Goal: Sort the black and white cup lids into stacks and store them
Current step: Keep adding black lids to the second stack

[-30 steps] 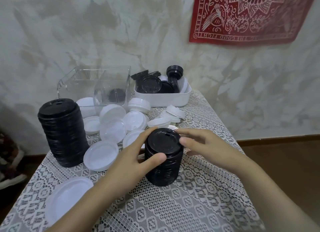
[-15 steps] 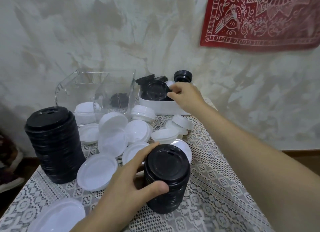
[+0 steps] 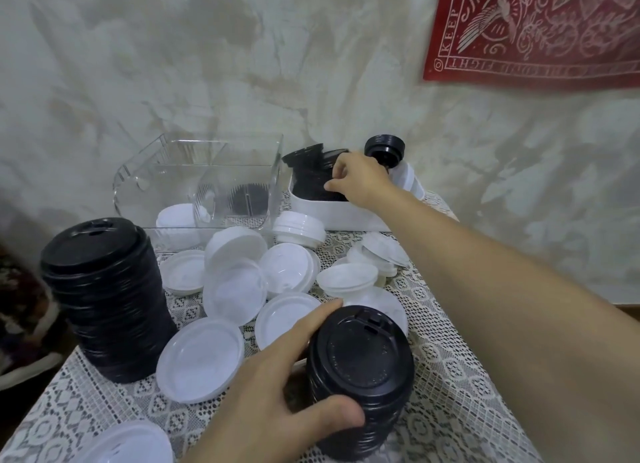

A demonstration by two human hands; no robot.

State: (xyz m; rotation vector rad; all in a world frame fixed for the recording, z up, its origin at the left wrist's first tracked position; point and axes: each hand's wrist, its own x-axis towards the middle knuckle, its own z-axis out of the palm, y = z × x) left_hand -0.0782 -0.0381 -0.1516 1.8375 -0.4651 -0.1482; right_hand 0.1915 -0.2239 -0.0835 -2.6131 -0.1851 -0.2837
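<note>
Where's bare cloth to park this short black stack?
Bare lace cloth lies right of the short black stack that the left hand holds, and near-left, before the tall black stack. The middle is crowded with loose white lids.

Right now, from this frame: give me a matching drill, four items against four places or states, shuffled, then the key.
1 tall black lid stack
2 short black lid stack
3 clear bin
4 white tray

A held by the left hand
B right hand grips black lids inside it
C front left, free-standing
D rear left, beside the tray

Pairs: 1-C, 2-A, 3-D, 4-B
</note>
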